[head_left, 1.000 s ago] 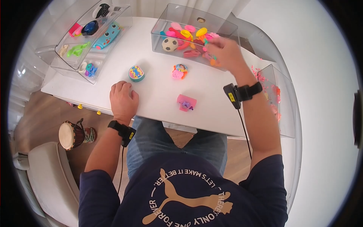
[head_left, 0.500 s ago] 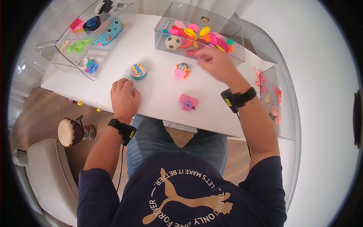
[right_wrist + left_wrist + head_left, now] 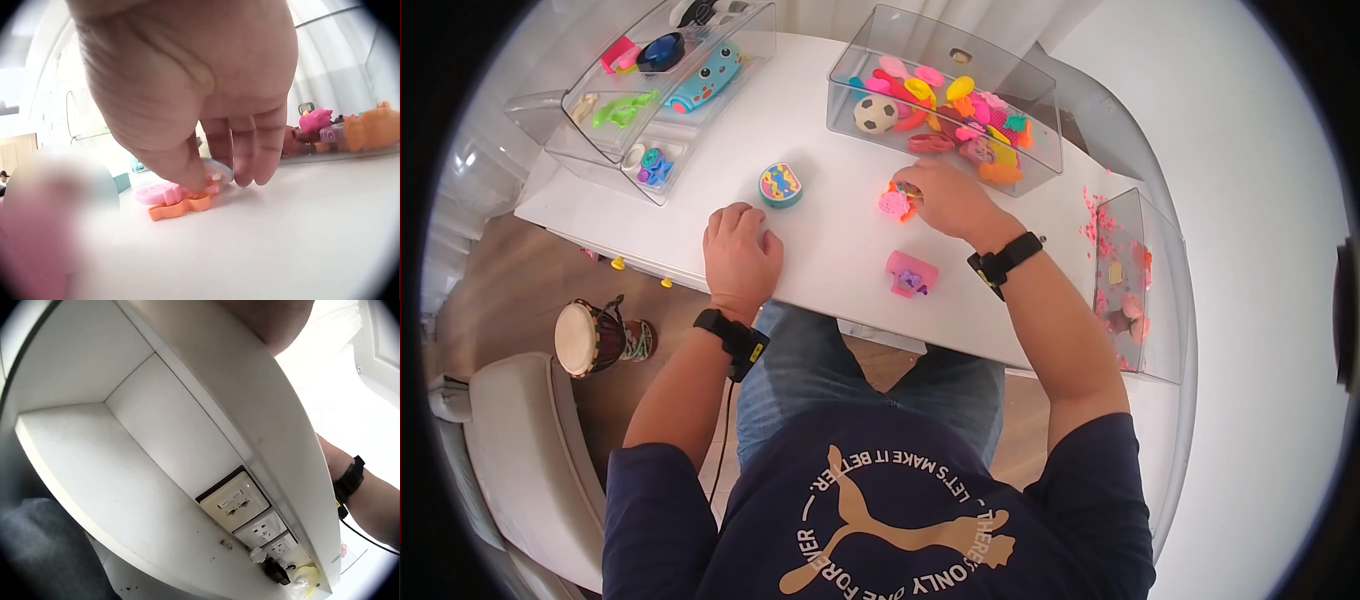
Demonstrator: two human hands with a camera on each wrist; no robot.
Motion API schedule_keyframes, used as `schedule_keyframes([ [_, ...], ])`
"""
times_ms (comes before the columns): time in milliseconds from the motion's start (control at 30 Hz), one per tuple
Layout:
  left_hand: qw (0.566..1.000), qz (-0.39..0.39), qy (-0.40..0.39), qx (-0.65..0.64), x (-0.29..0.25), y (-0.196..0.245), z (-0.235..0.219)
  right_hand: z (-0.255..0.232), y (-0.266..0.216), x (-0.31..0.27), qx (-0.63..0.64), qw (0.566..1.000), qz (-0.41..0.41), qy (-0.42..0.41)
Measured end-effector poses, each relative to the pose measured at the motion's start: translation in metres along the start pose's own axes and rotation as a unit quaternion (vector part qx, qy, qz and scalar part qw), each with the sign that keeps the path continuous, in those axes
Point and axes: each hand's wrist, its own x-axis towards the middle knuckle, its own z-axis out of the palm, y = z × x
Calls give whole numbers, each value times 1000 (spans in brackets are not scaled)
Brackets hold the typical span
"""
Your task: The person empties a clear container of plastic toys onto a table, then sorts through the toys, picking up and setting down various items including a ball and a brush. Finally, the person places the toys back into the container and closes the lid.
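Observation:
My right hand (image 3: 950,203) reaches down over a small cluster of toys on the white table. In the right wrist view, its thumb and fingers pinch a round, light-blue-rimmed disc (image 3: 217,169). Under and beside the disc lie a pink toy piece (image 3: 893,205) and a wavy orange strip (image 3: 181,207). My left hand (image 3: 742,255) rests on the table near the front edge, holding nothing. Just beyond it stands a teal toy (image 3: 780,186) with a colourful egg-patterned top. Nearer the front lies a pink curved piece (image 3: 897,262) with a purple decoration (image 3: 912,282).
A clear bin (image 3: 850,118) of colourful toys and a small soccer ball (image 3: 876,114) stands at the back. Clear stacked bins (image 3: 575,160) with toys occupy the left. At the right is another clear bin (image 3: 1122,330) beside scattered pink bits. A drum (image 3: 577,340) stands on the floor.
My right hand has come from the back bin toward me and down to the toy cluster, where it now pinches the disc. The left hand stays on the table.

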Motion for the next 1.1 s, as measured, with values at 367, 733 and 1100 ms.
schedule_keyframes([
  [367, 1000, -8, -4, 4, -1, 1, 1, -23, 5, -19, 55, 992, 47, 106],
  [733, 1000, -5, -1, 6, -2, 0, 2, -113, 29, -19, 370, 848, 220, 308],
  [1100, 1000, -2, 0, 6, -2, 1, 2, -48, -2, -26, 160, 977, 30, 138],
])
